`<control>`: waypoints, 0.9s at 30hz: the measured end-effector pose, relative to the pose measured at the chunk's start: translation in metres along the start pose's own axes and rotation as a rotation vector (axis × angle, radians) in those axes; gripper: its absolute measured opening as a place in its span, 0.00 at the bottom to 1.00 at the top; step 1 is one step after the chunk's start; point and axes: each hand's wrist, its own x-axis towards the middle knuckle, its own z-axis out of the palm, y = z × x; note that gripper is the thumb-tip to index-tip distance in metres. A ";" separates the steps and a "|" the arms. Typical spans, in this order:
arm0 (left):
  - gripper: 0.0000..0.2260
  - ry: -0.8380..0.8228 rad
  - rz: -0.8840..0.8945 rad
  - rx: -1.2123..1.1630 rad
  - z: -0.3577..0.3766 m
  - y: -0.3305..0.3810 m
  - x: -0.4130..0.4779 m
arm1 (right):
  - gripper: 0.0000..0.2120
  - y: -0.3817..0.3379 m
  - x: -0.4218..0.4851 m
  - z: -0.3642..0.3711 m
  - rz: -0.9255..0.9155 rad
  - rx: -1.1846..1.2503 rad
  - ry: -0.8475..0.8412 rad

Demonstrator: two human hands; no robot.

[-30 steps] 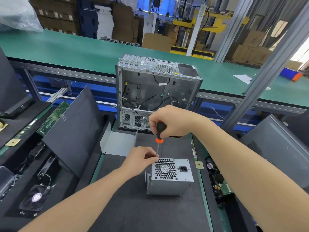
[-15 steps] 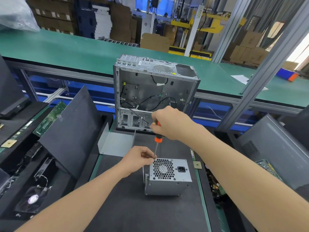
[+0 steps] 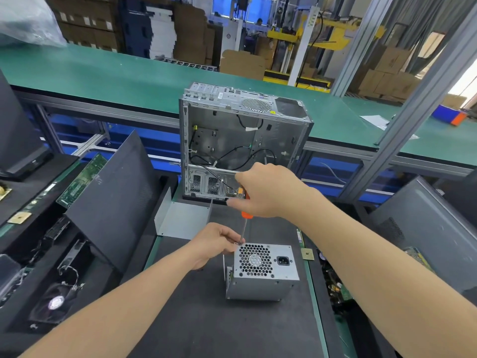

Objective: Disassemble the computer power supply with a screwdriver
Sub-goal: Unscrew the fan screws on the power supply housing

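Nearest the camera, two bare forearms reach forward over a dark mat (image 3: 206, 319) that covers the worktop. The power supply (image 3: 262, 275), a grey metal box, stands on this mat just right of centre. Its fan grille and mains socket face upward.

The left grip (image 3: 214, 244) rests at the near-left top corner of the power supply. Its fingers are curled and its fingertips pinch the lower end of the screwdriver (image 3: 246, 215) shaft. Whether a screw lies under them cannot be told.

The screwdriver stands nearly upright, with its tip at that same corner. The right grip (image 3: 268, 192) is closed around the black-and-orange handle from above, so only the orange collar and the shaft show below it.

A small square chip (image 3: 307, 254) lies just right of the power supply. A bent grey metal plate (image 3: 180, 220) stands behind the left grip. Beyond it is an open computer case (image 3: 240, 140), upright and hung with loose black cables. A black side panel (image 3: 116, 187) leans at the left, above a loose fan (image 3: 55, 302).

Farther back runs a long green worktop (image 3: 129, 76), then stacked cardboard boxes (image 3: 242, 64).
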 end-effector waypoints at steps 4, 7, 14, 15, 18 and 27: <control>0.10 0.000 -0.031 -0.044 0.001 0.003 0.001 | 0.20 -0.003 0.006 0.001 0.040 0.052 0.005; 0.10 -0.010 -0.072 -0.094 0.002 0.005 0.002 | 0.08 0.001 0.004 -0.003 -0.099 0.196 -0.028; 0.11 -0.022 -0.087 -0.125 0.002 0.006 0.002 | 0.11 0.015 -0.001 -0.014 -0.218 0.348 -0.100; 0.11 -0.028 -0.074 -0.117 0.002 0.006 0.002 | 0.13 0.013 -0.001 -0.013 -0.221 0.361 -0.107; 0.11 -0.037 -0.006 -0.051 0.000 0.002 0.001 | 0.14 0.007 -0.001 -0.012 -0.190 0.385 -0.123; 0.10 -0.008 0.130 0.023 0.002 -0.013 -0.001 | 0.21 -0.010 0.006 -0.001 0.150 0.025 0.029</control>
